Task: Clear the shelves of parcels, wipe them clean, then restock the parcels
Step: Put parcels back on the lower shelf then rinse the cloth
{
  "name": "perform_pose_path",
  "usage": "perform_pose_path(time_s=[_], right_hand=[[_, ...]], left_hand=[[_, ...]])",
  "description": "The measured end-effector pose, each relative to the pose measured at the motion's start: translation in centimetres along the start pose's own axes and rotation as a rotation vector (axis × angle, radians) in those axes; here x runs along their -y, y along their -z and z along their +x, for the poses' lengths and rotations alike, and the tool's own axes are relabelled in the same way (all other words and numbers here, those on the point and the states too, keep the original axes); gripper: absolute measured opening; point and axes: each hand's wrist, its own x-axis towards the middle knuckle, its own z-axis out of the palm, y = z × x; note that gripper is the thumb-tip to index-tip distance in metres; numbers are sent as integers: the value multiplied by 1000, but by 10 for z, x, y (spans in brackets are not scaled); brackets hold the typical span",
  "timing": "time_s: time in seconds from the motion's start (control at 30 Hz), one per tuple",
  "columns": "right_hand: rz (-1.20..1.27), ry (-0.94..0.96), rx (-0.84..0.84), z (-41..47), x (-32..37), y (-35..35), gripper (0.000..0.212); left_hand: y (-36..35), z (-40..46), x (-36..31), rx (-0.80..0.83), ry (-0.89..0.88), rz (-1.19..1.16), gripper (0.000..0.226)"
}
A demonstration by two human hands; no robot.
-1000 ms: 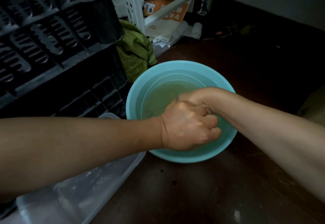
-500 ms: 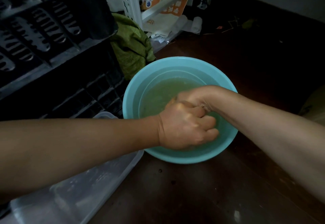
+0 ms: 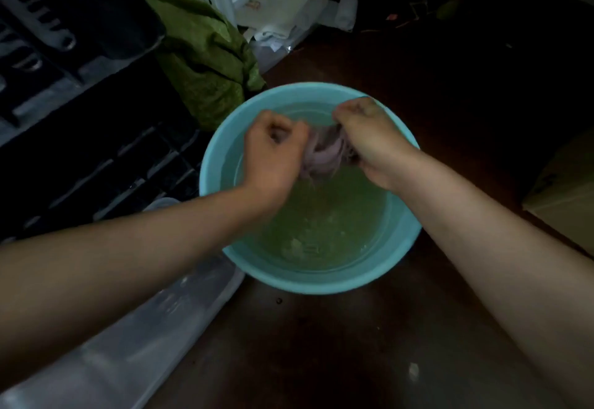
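Purple wet cloth (image 3: 324,151) is twisted between both hands above a turquoise basin (image 3: 398,248) of cloudy greenish water. Left hand (image 3: 273,151) and right hand (image 3: 373,142) each have fingers curled tightly around one end. Beside the basin a green rag (image 3: 205,55) lies against black crates (image 3: 80,87).

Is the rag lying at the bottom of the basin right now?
No, both hands, left hand and right hand, grip the purple rag above the water in the blue basin.
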Motion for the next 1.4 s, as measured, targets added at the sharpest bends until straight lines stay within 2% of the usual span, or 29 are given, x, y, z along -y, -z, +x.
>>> perform_pose_path(time_s=[0.07,0.13,0.23,0.27,0.33,0.37,0.43,0.53,0.63,0.7,0.77,0.83,0.9,0.97,1.03,1.13,1.2,1.27,1.33,1.4], right_hand=[[-31,-42,-52,-17,11,10,16],[-4,-50,-95,-42,38,19,18],[132,3,-106,-81,86,29,11],[270,-33,-47,-95,105,31,9],[611,-223,139,-123,137,26,11],[714,-344,215,-137,149,23,16],[764,-512,288,-161,167,21,25],[763,-646,351,-190,200,38,29],[519,-671,361,-217,238,66,32],[315,-648,323,-238,262,80,27],[190,-640,263,-258,287,91,24],[215,-668,300,-281,323,98,26],[302,-676,420,-305,362,94,33],[264,-573,409,-324,392,78,30],[41,-392,275,-335,412,62,23],[-256,-225,229,-358,448,47,21],[-295,-150,236,-374,474,44,29],[-307,-87,233,-392,505,42,33],[-297,-22,205,-408,535,41,33],[-262,72,188,-427,565,40,31]], left_hand=[[0,-4,-19,-36,463,-145,18],[7,-13,-33,6,726,-273,21],[18,-38,-59,43,918,-381,23],[21,-48,-71,52,958,-411,25],[28,-64,-101,96,1020,-513,30],[32,-70,-118,128,1034,-588,32],[45,-82,-151,175,1023,-683,36],[73,-94,-202,144,1026,-603,28],[103,-104,-253,51,1030,-544,19],[126,-110,-291,-25,1036,-567,39],[144,-115,-330,-22,1032,-602,43],[159,-121,-373,32,1008,-633,43],[171,-130,-416,101,1005,-639,42],[183,-139,-453,178,1019,-616,37],[200,-142,-479,202,1042,-583,40],[235,-139,-505,215,1066,-557,37],[258,-139,-526,213,1071,-515,20],[277,-139,-549,143,1036,-476,13],[290,-140,-571,71,964,-402,11],[303,-139,-595,-9,880,-279,19]])
